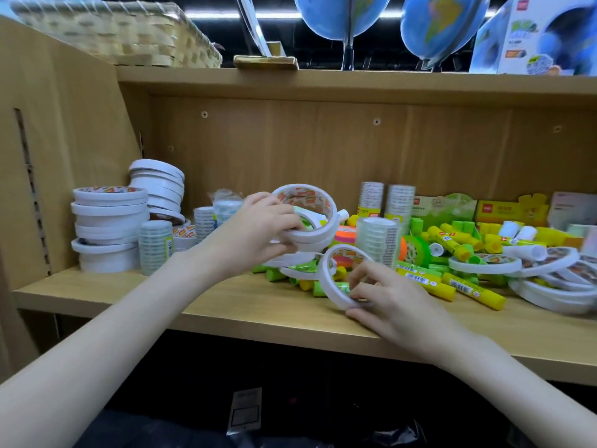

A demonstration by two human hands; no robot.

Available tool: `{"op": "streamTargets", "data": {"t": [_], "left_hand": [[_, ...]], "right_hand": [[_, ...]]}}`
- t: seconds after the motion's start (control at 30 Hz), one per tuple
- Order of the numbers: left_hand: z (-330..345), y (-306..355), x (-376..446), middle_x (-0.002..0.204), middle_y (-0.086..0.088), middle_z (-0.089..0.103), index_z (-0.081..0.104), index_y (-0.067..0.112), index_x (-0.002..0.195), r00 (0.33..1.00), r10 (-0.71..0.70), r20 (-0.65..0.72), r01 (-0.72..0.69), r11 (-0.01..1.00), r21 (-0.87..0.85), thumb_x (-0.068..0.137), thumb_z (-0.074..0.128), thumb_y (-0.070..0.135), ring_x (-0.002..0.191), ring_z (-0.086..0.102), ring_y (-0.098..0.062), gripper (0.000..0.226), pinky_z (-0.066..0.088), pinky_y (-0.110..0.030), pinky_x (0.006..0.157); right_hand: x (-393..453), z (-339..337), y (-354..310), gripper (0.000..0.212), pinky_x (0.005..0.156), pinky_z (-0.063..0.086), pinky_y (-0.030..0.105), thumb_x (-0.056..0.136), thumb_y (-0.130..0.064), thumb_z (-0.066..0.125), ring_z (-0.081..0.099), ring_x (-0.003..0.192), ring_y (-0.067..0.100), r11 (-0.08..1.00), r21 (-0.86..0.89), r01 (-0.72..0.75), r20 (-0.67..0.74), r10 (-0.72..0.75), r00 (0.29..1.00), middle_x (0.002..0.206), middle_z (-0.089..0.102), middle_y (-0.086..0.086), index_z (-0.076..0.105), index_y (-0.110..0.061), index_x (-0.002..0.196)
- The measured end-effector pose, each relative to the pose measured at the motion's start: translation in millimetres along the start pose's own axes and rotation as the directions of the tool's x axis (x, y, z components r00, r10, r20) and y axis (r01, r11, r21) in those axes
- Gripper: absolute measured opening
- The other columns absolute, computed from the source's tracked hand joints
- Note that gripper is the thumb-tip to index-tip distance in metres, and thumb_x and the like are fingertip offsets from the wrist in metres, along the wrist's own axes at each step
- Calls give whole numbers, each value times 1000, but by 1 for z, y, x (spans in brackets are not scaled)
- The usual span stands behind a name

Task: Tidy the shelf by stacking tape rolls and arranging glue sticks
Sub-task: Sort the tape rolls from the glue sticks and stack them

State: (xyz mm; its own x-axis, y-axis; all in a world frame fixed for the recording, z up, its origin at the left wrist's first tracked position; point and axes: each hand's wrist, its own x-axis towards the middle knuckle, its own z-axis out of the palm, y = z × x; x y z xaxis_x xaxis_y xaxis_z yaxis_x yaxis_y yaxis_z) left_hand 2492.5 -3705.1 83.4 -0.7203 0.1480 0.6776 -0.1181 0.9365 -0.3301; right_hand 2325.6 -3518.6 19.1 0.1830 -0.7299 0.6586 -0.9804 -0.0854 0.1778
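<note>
My left hand grips a small stack of white tape rolls, lifted and tilted above the pile at the shelf's middle. My right hand pinches one thin white tape roll standing on edge near the shelf's front. Under and around both hands lie several green and yellow glue sticks in a loose heap. A stack of wide white tape rolls stands at the far left, with a leaning stack behind it. More flat white rolls lie at the right.
Clear tape tubes stand left of my hands, others in the middle and at the back. Green and yellow boxes line the back right. The wooden shelf has bare board at front left. Globes and a basket sit above.
</note>
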Motion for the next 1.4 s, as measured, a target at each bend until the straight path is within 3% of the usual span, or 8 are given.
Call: {"op": "streamTargets", "data": {"t": [0.23, 0.57, 0.7, 0.8, 0.93, 1.07, 1.2, 1.4], "left_hand": [[-22, 5, -19, 85, 7, 58, 65, 14, 90, 994, -52, -98, 51, 999, -15, 79, 47, 39, 90, 43, -12, 32, 25, -29, 93], [-43, -1, -99, 87, 5, 60, 49, 27, 96, 973, -181, -143, 189, 981, 41, 85, 49, 43, 88, 44, -11, 20, 20, -17, 97], [-47, 1, -135, 93, 16, 51, 49, 28, 101, 975, -213, -56, 215, 976, 36, 92, 33, 54, 91, 43, -8, 32, 17, -15, 98], [-49, -3, -146, 86, 17, 48, 46, 30, 101, 967, -251, 30, 251, 968, 27, 91, 30, 60, 86, 42, -6, 35, 24, -20, 85], [-52, -9, -151, 86, 31, 44, 41, 38, 102, 917, -361, 169, 376, 924, -67, 80, 38, 63, 84, 41, 0, 33, 28, -28, 81], [-55, -11, -145, 106, 10, 51, 44, 39, 112, 855, -488, 174, 487, 872, 50, 75, 41, 50, 105, 47, -22, 38, 37, -44, 89], [-46, 13, -134, 126, 10, 51, 48, 29, 125, 930, -347, 120, 347, 938, 25, 78, 46, 48, 119, 42, -16, 51, 28, -38, 100], [-23, 21, -109, 89, 22, 53, 65, 28, 95, 924, -349, 155, 373, 912, -172, 78, 39, 56, 101, 38, -3, 41, 28, -35, 94]], "right_hand": [[5, 3, -8, 18, 42, 48, 24, 75, -36, 62, 56, 71, 6, 1000, -26, -12, -78, 9, 997, 90, 56, -7, 62, -18, 71], [27, 18, -21, 24, 33, 45, 31, 85, -34, 45, 49, 87, 7, 984, -65, 163, -162, -172, 972, 107, 45, -7, 64, -19, 81], [42, 28, -17, 19, 60, 54, 39, 89, -30, 44, 47, 101, 16, 954, 92, 285, -63, -280, 958, 114, 43, -2, 59, -19, 94], [49, 36, -16, 21, 89, 40, 28, 93, -36, 41, 41, 107, 17, 930, 203, 306, -32, -306, 952, 116, 42, 1, 54, -22, 101], [55, 39, -18, 26, 83, 43, 28, 92, -48, 39, 44, 96, 15, 938, 231, 260, 22, -272, 962, 110, 44, 0, 54, -31, 104], [64, 46, -23, 32, 75, 36, 15, 88, -46, 46, 43, 81, 3, 934, 298, 195, 58, -221, 973, 90, 44, -8, 65, -23, 100], [68, 43, -26, 24, 75, 32, 2, 86, -33, 56, 46, 80, -7, 896, 430, 109, 48, -143, 989, 85, 48, -5, 67, -16, 99], [64, 34, -27, 28, 76, 38, 10, 82, -30, 60, 46, 81, 1, 898, 436, 58, 22, -75, 997, 89, 56, -3, 64, -15, 106]]}}
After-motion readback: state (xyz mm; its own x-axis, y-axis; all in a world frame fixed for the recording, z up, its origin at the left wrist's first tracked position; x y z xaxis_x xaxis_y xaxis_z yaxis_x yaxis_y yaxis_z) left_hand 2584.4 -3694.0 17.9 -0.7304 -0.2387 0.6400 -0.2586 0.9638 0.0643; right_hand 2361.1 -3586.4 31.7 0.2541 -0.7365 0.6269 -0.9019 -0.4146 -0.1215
